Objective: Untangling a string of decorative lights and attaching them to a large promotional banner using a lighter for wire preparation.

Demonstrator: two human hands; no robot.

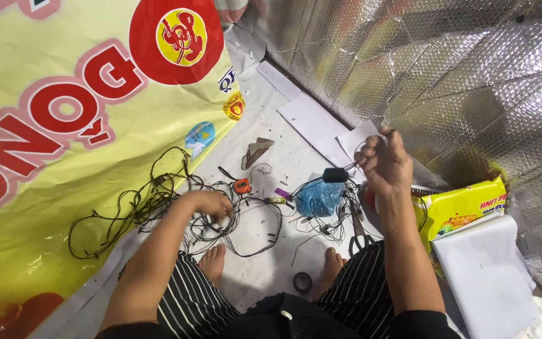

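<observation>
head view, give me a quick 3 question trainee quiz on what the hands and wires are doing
1. True or false: the right hand is raised and pinches thin wires that run to a small black block.
2. What does the left hand rest on? A) the roll of black tape B) the tangle of black wires C) the blue plastic bag
3. Fill in: the yellow packet lies to the person's ____ side.

Key: 1 true; 2 B; 3 right.
</observation>
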